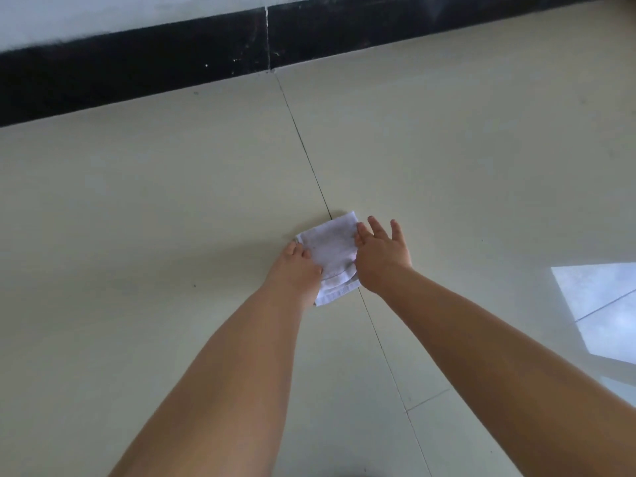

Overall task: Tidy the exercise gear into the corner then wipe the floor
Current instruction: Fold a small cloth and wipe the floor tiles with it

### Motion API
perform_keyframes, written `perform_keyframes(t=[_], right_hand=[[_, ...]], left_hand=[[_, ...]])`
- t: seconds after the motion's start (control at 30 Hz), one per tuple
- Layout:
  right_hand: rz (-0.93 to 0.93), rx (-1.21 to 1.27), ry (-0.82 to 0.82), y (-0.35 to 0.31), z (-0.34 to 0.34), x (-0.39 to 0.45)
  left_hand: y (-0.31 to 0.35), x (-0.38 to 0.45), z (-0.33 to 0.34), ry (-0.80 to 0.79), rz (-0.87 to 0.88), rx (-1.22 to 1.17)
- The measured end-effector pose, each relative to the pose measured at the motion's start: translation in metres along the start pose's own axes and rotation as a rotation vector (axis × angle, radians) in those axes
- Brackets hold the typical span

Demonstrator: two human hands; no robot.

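We see a folded white cloth [332, 254] lying flat on the pale tiled floor [172, 208], set right over a dark grout line [303, 142] that runs from the wall down toward us. The cloth sits in the middle of the view, well apart from the black skirting [137, 70] at the foot of the white wall [103, 15].

Our left hand [297, 270] rests on the cloth's left edge, its fingers curled over the fabric there, so it grips the cloth against the floor. Our right hand [382, 253] lies at the cloth's right edge with its fingers straight and spread; the inner fingers touch the fabric, the outer ones reach past it above the bare tile. That hand is flat, not grasping anything. Both bare forearms stretch forward from the bottom of the view and converge on the cloth.

The near end of the cloth shows a hemmed border, and faint grey marks show on its upper face.

At the right, a bright patch of reflected light [599, 304] lies on the glossy tiles, well apart from the cloth. A second grout line crosses the first one nearer to us.
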State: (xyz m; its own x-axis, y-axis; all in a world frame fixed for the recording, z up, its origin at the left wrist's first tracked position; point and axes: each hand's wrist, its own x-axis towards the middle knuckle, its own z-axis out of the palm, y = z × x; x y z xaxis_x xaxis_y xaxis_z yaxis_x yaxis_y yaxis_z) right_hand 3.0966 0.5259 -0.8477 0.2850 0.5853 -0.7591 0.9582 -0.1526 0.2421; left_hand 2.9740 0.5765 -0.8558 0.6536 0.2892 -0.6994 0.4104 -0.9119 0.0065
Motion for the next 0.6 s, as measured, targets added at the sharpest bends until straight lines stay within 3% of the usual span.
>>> perform_keyframes(t=[0.17, 0.4, 0.53, 0.6], right_hand=[[0.03, 0.029, -0.003, -0.002, 0.002, -0.01], [-0.079, 0.02, 0.092, -0.004, 0.023, -0.011], [-0.087, -0.002, 0.164, 0.009, 0.005, 0.014], [-0.091, 0.009, 0.184, 0.014, -0.014, 0.034]], left_hand=[[-0.002, -0.001, 0.008, 0.068, 0.008, -0.029], [0.001, -0.008, 0.022, 0.137, -0.048, -0.154], [-0.008, 0.004, 0.012, 0.189, -0.204, -0.326], [-0.014, 0.016, -0.002, 0.184, -0.253, -0.272]])
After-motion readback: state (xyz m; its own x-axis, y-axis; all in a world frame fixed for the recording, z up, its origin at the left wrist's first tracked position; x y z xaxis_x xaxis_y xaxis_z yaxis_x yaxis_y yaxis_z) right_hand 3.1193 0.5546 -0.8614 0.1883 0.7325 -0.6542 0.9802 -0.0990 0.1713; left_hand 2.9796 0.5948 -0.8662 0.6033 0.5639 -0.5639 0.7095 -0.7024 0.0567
